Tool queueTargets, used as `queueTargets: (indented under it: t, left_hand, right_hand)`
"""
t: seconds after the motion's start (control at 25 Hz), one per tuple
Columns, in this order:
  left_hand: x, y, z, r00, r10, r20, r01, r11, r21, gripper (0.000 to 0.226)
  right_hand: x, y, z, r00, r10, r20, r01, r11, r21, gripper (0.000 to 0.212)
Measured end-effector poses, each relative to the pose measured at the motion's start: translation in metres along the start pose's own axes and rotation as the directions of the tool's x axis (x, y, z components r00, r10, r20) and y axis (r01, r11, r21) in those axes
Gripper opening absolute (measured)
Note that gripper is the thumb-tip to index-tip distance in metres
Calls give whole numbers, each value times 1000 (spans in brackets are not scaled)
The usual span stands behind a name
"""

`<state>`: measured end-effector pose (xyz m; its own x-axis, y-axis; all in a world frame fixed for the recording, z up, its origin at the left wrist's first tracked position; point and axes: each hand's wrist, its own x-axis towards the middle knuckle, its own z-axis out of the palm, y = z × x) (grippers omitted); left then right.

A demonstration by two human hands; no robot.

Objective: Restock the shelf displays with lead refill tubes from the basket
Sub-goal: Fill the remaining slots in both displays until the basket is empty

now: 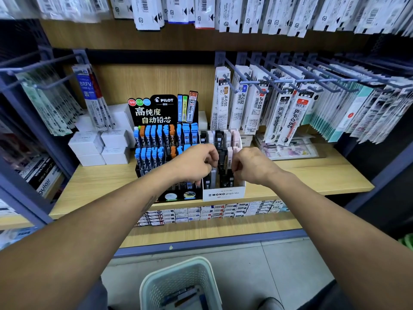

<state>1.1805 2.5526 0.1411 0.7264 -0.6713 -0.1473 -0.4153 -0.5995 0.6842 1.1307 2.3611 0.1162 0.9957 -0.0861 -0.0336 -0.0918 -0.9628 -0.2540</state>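
Lead refill tubes [223, 159], black and pale pink, stand upright in the tiered white MONO display [223, 193] on the wooden shelf [312, 173], just right of the black PILOT display [156, 135], with more lying in the basket [178, 285] on the floor below. Both hands meet over the MONO rows: the left hand [194, 163] and the right hand [250, 166] have fingers curled, seemingly pinching tubes, though the fingertips are largely hidden. Seating each tube straight into an open slot, label forward, likely matters most.

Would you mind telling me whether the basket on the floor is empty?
Not empty: the basket holds a few dark and blue tubes at its bottom.
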Motion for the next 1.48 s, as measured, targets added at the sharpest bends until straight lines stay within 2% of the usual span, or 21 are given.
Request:
queueTargets:
  t: [0.16,0.24,0.28,0.32,0.4,0.48,0.56,0.6,0.68,0.8,0.88,0.92,1.0,1.08,1.16,1.32,1.4,1.48]
  left_hand:
    - [-4,1,-3,998,-3,-59,3,1000,-9,24]
    - [-13,4,-6,994,-27,-103,25,999,-22,23]
    - [-21,3,-6,994,-45,-95,42,999,-25,25]
    - [-29,-1,-3,996,-67,-53,65,997,-31,28]
    - [-55,-14,12,988,-114,106,117,993,-31,35]
    - [-81,-33,39,935,-187,300,193,981,9,35]
    - [-104,-59,71,868,-273,416,286,958,34,26]
    - [-117,-74,90,841,-320,437,345,938,23,22]
    - [-137,-108,125,810,-422,407,461,887,3,20]
    - [-167,-154,179,700,-595,394,629,775,53,29]
    - [-172,-172,208,671,-655,348,693,720,20,34]
    - [-171,-177,220,680,-662,317,699,715,-7,33]
    - [-167,-182,242,688,-671,277,705,709,-34,21]
    - [-165,-189,267,640,-725,253,763,639,-99,32]
    - [-166,-193,289,613,-759,217,789,596,-146,37]
    - [-159,-206,316,579,-793,191,815,568,-115,35]
    - [-153,-217,326,591,-789,165,806,586,-85,33]
    - [-154,-222,328,581,-803,130,814,576,-78,34]
  right_hand:
    - [-9,-17,-5,995,23,-98,-24,1000,-10,15]
    - [-22,-37,-7,989,-8,-148,12,1000,20,14]
    - [-30,-48,-5,992,-35,-123,42,998,52,15]
    - [-39,-60,0,997,-66,-44,69,994,84,14]
    - [-62,-80,22,966,-120,228,94,988,121,14]
    - [-85,-93,54,863,-133,488,94,990,104,19]
    - [-99,-100,96,759,-104,642,87,995,59,18]
    - [-107,-102,121,734,-97,673,93,995,41,13]
    - [-121,-105,173,742,-72,666,86,996,12,14]
    - [-149,-103,247,746,-47,665,28,999,38,29]
    - [-162,-95,281,764,9,645,-49,998,46,37]
    - [-167,-90,297,779,36,626,-93,994,59,40]
    - [-176,-84,329,814,115,569,-186,980,68,43]
    - [-186,-86,358,816,158,556,-237,969,73,51]
    - [-191,-86,378,821,107,561,-172,983,64,62]
    - [-176,-82,395,867,-17,498,-19,998,67,73]
    - [-167,-82,402,869,-109,483,87,994,67,81]
    - [-162,-85,404,864,-128,486,125,991,40,85]
